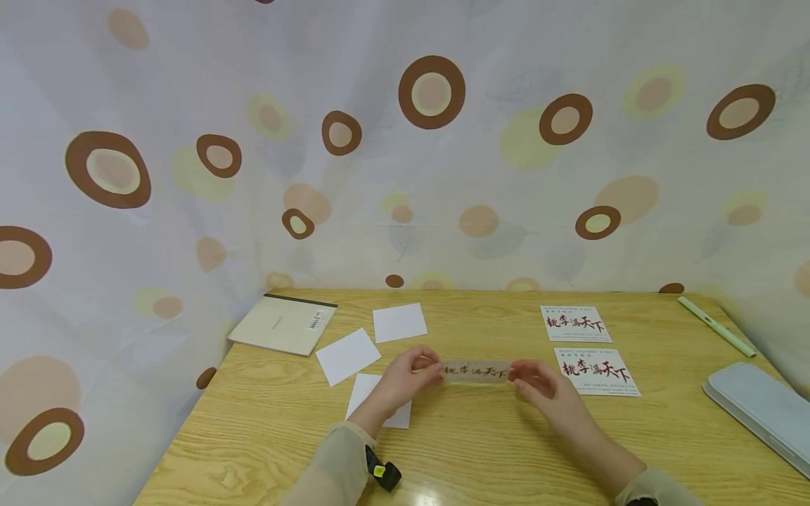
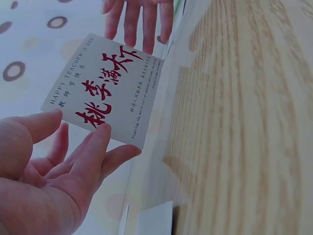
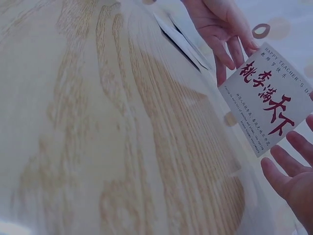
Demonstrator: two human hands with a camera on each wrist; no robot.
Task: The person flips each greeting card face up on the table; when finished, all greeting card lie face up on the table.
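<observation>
Holding a printed card (image 1: 477, 371) between our two hands, we have it raised off the wooden table (image 1: 481, 450), over the middle of the top. Our left hand (image 1: 405, 379) grips its left edge, fingers (image 2: 100, 142) bent against the side. Our right hand (image 1: 550, 400) holds the opposite edge between thumb and fingers. The printed card is tilted; in the left wrist view we read "HAPPY TEACHER'S DAY" along its top and large red characters (image 2: 101, 88) below.

Toward the table's left edge we see one white card (image 1: 400, 322) nearest the far edge, a second white card (image 1: 348, 357) just beside it, and a third white card (image 1: 399, 416) partly hidden by our left hand and wrist. A notebook (image 1: 285, 323) with a dark spine and a barcode label lies in the far left corner.

On the right, a far lettered card (image 1: 576, 323) and a near lettered card (image 1: 596, 372) lie face up, one in front of the other. A slim green pen-like object (image 1: 715, 325) slants near the far right corner, and a light blue case (image 1: 759, 404) lies by the right edge. Behind the far edge hangs a patterned curtain (image 1: 481, 161).
</observation>
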